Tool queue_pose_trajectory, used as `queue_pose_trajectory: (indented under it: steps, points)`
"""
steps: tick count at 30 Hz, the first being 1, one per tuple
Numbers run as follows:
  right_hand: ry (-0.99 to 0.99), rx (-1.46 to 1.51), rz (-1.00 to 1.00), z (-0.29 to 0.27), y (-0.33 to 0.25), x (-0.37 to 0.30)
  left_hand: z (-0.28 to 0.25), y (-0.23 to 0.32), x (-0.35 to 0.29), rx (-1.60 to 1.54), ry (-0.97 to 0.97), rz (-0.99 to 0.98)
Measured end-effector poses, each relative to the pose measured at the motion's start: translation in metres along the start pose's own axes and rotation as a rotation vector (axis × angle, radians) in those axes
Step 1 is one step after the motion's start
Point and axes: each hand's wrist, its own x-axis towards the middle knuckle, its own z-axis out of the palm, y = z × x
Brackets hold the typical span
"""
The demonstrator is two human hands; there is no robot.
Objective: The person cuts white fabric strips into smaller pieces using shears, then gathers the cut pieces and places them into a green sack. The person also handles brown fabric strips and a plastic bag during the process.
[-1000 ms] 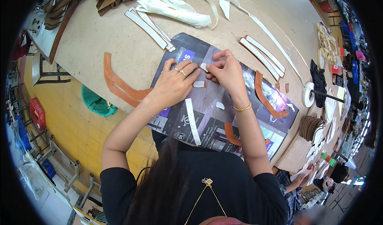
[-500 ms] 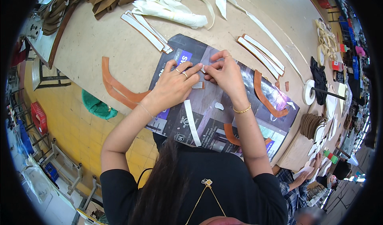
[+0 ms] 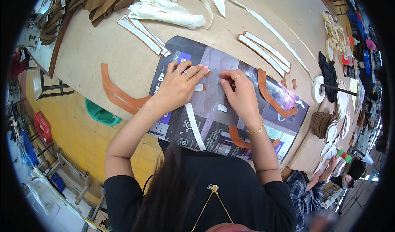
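My left hand point(image 3: 179, 84) lies palm down on a dark printed cardboard sheet point(image 3: 210, 59), its fingers stretched out. Their tips rest at a small brown-and-white strip piece point(image 3: 208, 72), mostly covered by the hand. A second small piece, white edged with brown point(image 3: 200, 87), lies just below those fingers. Away to the right, my right hand point(image 3: 242, 95) hovers over the sheet with its fingers curled toward the thumb; whatever is between them, if anything, cannot be made out. Below lie a white scrap point(image 3: 222, 108) and a narrow white strip point(image 3: 195, 126).
Curved brown strips lie at left point(image 3: 119, 93) and right point(image 3: 269, 95). White-faced brown strips rest at the back left point(image 3: 140, 36) and back right point(image 3: 263, 55). A white fabric bundle point(image 3: 164, 13), a white tape roll point(image 3: 318, 89) and brown pieces point(image 3: 323, 125) surround the sheet. Another person point(image 3: 302, 191) works at lower right.
My right hand has drawn away from the left, to the right and slightly down. My left hand stays on the small piece with its fingers flatter. The whole view has shifted slightly.
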Motion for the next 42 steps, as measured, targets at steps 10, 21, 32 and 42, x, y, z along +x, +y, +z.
queue_pose_trajectory:
  steps: [10, 21, 32, 42]
  points:
    - [0.045, -0.11, -0.135, -0.005, 0.004, -0.012, 0.001, 0.007, -0.001, 0.07, -0.073, -0.001]
    - [0.119, -0.111, -0.162, -0.026, 0.011, -0.057, -0.009, 0.016, 0.001, -0.082, -0.071, -0.11]
    - [0.131, -0.079, -0.259, -0.031, 0.002, -0.061, 0.005, 0.006, 0.02, -0.292, 0.079, -0.319]
    - [0.142, -0.019, -0.196, -0.033, 0.009, -0.075, -0.009, 0.01, 0.019, -0.43, 0.057, -0.491]
